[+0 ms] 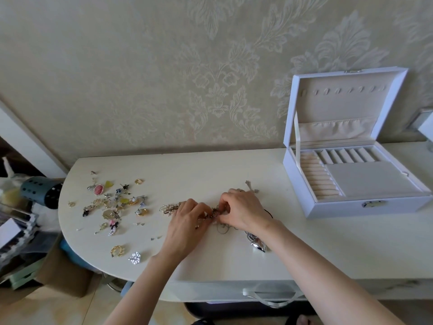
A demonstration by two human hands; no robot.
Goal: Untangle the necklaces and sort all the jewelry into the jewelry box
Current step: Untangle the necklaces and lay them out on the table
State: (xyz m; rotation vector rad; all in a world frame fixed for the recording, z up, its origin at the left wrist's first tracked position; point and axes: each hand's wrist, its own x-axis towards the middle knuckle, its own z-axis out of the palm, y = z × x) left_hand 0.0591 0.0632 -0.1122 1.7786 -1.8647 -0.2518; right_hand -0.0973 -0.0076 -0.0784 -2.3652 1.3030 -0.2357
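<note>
Both hands meet over the tangle of necklaces [214,214] near the middle of the white table [210,167]. The left hand [187,222] has its fingers curled in and pinches chains at the left side of the knot. The right hand [243,211] is curled likewise and pinches the right side, its fingertips close to those of the left. The hands cover much of the tangle, so single chains cannot be followed.

Pale beaded strands spill out left of the left hand. A shiny silver pendant [257,245] lies just near of the right wrist, and a small silver piece [250,186] lies just beyond the right hand, toward the jewelry box [339,210]. The box stands open at the right, well apart from the tangle, its lid [339,106] upright against the patterned wall.

Scattered small jewelry [112,204] lies on the left of the table, including a pink oval brooch [98,189], a gold ring [138,181] and, nearer, a snowflake brooch [135,257]. A blue perforated cylinder [39,191] sits just off the left edge.
</note>
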